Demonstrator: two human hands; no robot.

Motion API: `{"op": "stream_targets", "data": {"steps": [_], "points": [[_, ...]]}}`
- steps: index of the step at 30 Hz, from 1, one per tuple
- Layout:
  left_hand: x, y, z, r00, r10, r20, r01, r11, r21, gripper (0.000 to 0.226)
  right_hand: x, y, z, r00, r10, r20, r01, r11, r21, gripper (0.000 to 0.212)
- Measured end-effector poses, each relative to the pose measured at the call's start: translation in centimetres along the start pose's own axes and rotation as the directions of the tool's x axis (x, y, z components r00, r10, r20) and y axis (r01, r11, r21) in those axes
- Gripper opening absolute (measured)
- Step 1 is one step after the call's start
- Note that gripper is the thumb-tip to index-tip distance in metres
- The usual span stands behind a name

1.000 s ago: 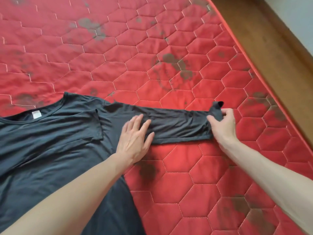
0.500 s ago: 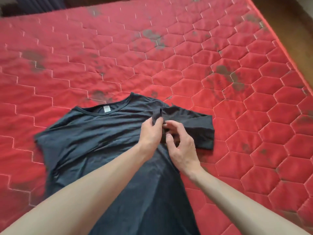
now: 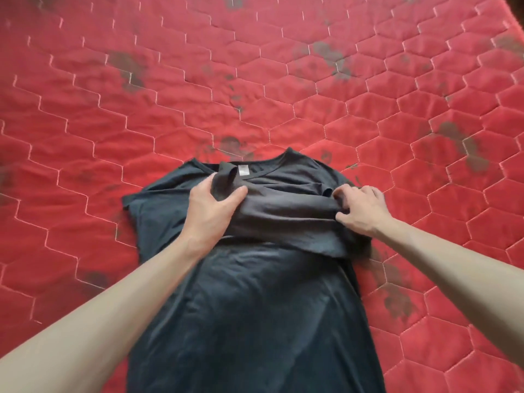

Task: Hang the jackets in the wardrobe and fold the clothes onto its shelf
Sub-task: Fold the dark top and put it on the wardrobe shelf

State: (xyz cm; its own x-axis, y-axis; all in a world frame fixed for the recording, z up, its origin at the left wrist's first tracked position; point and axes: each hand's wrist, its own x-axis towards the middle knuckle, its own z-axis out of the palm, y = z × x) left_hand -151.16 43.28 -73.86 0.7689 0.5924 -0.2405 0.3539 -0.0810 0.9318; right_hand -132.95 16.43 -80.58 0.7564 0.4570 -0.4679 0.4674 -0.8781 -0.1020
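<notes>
Since 0.5 s ago, both hands have spread apart along the sleeve (image 3: 283, 211), now folded crosswise over the shirt (image 3: 255, 307) just below its collar (image 3: 255, 168). Left hand (image 3: 211, 207) pinches the cuff end; right hand (image 3: 361, 209) presses curled fingers on the fold, on the red mattress (image 3: 113, 109).

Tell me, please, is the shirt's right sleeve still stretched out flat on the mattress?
No, the sleeve lies folded across the dark shirt, under both hands.
</notes>
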Motion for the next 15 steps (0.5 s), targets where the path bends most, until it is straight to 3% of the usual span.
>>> {"op": "stream_targets", "data": {"steps": [3, 5, 8, 11, 15], "points": [[-0.3, -2.8, -3.0, 0.997, 0.033, -0.063, -0.029, 0.997, 0.067, 0.018, 1.0, -0.1, -0.4, 0.999, 0.023, 0.028, -0.019, 0.991, -0.129, 0.029], [-0.6, -4.6, -4.7, 0.994, 0.019, -0.109, -0.007, 0.994, 0.111, 0.021, 1.4, 0.4, -0.8, 0.997, -0.076, -0.014, 0.073, 0.987, -0.146, 0.019], [-1.2, -7.2, -6.7, 0.985, 0.009, -0.174, 0.022, 0.985, 0.173, 0.028, 1.4, 0.9, -1.9, 0.961, -0.252, -0.109, 0.257, 0.966, 0.034, 0.024], [-1.5, -8.2, -8.1, 0.962, 0.017, -0.272, 0.026, 0.988, 0.151, 0.026, 1.2, 0.2, -4.0, 0.947, -0.284, -0.150, 0.318, 0.890, 0.328, 0.025], [-1.4, -8.8, -9.5, 0.915, 0.030, -0.401, 0.031, 0.989, 0.145, 0.027, 1.8, -1.9, -5.7, 0.910, -0.356, -0.211, 0.404, 0.876, 0.264, 0.013]]}}
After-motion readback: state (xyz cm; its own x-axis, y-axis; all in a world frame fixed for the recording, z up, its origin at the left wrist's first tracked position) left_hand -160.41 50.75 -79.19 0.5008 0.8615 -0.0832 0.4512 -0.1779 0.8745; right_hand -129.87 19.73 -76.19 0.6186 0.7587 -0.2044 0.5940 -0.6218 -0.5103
